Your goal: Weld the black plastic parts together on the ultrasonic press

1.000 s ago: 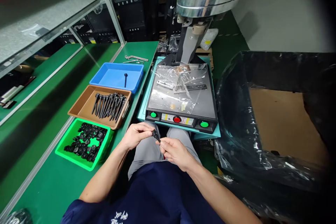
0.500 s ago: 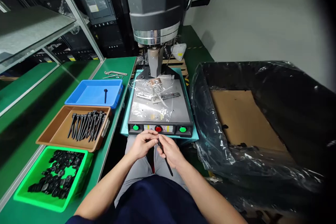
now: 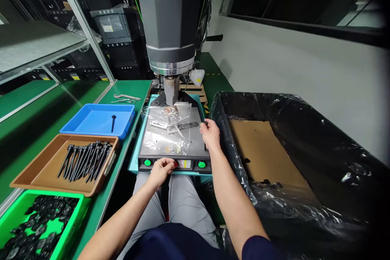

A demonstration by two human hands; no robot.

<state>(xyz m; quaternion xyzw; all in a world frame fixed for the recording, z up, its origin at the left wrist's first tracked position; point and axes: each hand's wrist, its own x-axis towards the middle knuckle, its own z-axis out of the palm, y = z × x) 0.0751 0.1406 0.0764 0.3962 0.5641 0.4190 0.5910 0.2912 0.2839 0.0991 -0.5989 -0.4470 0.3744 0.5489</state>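
Observation:
My right hand (image 3: 211, 135) is raised at the right edge of the machine's metal plate (image 3: 154, 142). Its closed fingers hold a thin black rod (image 3: 206, 123), mostly hidden by the hand. My left hand (image 3: 162, 172) sits low before the machine's front panel, partly covering the red button (image 3: 176, 164). Thumb and fingertips there are pinched together; whether anything small is between them I cannot make out. On the plate lie a metal fixture (image 3: 173, 120) and clear plastic film (image 3: 149, 142). A grey press head (image 3: 170, 20) hangs above.
To the left stand a blue tray (image 3: 91, 120) with one black rod, a brown tray (image 3: 36, 170) with several rods, and a green tray (image 3: 79, 207) of small black parts. Green buttons (image 3: 147, 162) flank the panel. A plastic-lined bin (image 3: 262, 146) stands right.
My hands have parted. The right moved up and rightward with the black rod, while the left stayed near the front panel. The view has shifted, showing more wall and window.

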